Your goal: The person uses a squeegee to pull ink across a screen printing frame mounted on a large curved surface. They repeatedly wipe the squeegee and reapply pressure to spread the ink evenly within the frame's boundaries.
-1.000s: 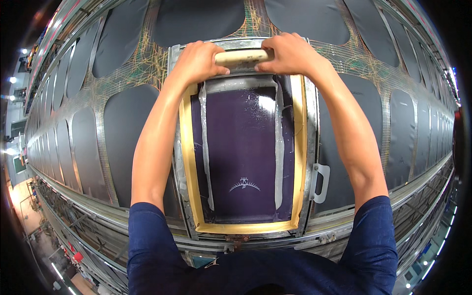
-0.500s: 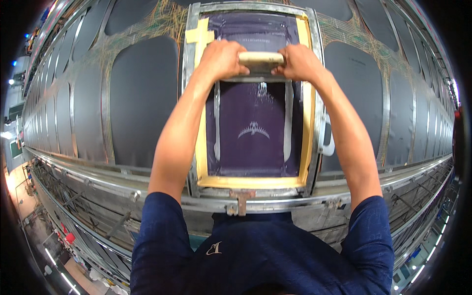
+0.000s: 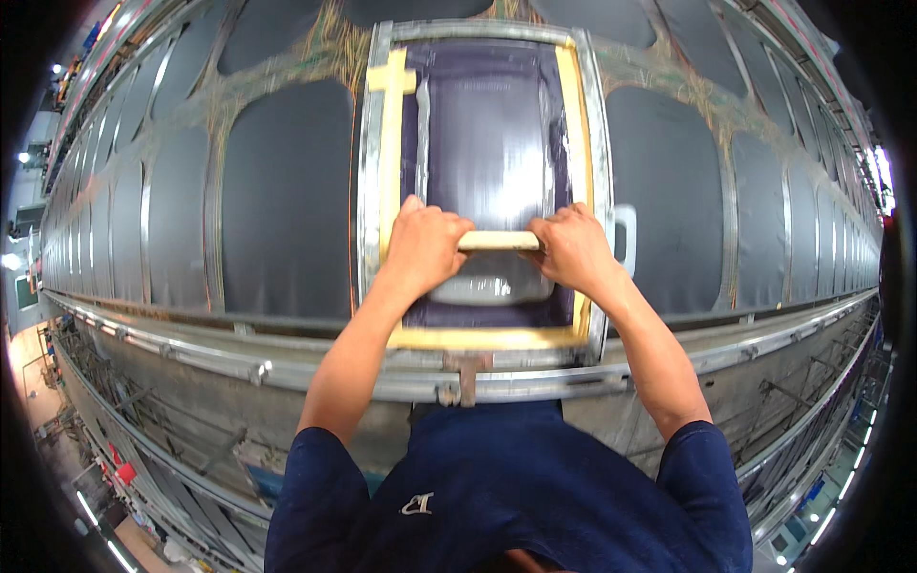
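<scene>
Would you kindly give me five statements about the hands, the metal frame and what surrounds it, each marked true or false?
1. The left hand grips the pale bar. True.
2. The right hand lies flat on the table. False: it grips the bar too.
3. Dark panels lie on both sides of the metal frame. True.
4. The tape inside the frame is red. False: the tape is yellow.
5. The sleeves are dark blue. True.

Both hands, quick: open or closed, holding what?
Left hand: closed, holding the left end of the pale handle.
Right hand: closed, holding its right end.
</scene>
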The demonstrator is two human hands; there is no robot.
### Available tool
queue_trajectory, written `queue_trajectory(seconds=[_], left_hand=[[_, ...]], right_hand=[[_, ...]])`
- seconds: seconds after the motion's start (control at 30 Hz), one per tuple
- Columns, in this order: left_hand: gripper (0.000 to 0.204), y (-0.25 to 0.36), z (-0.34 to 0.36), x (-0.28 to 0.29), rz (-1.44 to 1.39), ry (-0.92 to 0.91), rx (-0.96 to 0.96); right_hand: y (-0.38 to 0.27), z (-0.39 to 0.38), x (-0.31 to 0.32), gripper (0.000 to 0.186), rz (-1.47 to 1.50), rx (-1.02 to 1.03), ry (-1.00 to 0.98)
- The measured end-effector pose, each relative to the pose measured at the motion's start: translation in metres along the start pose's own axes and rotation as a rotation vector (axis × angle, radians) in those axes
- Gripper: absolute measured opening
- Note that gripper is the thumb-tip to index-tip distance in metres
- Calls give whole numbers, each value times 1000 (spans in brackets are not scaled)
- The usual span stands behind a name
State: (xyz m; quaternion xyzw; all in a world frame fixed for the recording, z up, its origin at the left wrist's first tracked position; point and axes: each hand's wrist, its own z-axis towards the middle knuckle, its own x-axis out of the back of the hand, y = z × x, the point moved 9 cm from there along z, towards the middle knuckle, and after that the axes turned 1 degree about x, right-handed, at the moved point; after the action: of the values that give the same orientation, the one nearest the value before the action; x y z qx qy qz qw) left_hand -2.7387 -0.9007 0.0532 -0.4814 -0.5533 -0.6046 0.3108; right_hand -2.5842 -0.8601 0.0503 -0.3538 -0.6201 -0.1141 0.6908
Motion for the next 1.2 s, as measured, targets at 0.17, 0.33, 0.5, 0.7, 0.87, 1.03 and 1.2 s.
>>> queue_trajectory(seconds=[0.17,0.33,0.5,0.7,0.87,1.03,1.2], left_hand=[[25,-72,158,49,117,94,-30],[46,-127,271,73,106,32,25],[53,-153,301,65,61,12,101],[47,-140,277,60,74,25,93],[42,-99,186,36,63,35,68],[26,-24,54,3,15,61,-15],[26,29,-61,-23,4,82,-5]], right_hand=[[101,148,41,28,-76,-57,-22],[175,249,62,32,-13,-105,-77],[202,280,54,35,45,-144,-114],[183,258,50,35,47,-91,-56],[128,179,26,32,9,-112,-91],[45,49,0,28,26,-109,-80],[-28,-53,-29,31,14,-102,-138]])
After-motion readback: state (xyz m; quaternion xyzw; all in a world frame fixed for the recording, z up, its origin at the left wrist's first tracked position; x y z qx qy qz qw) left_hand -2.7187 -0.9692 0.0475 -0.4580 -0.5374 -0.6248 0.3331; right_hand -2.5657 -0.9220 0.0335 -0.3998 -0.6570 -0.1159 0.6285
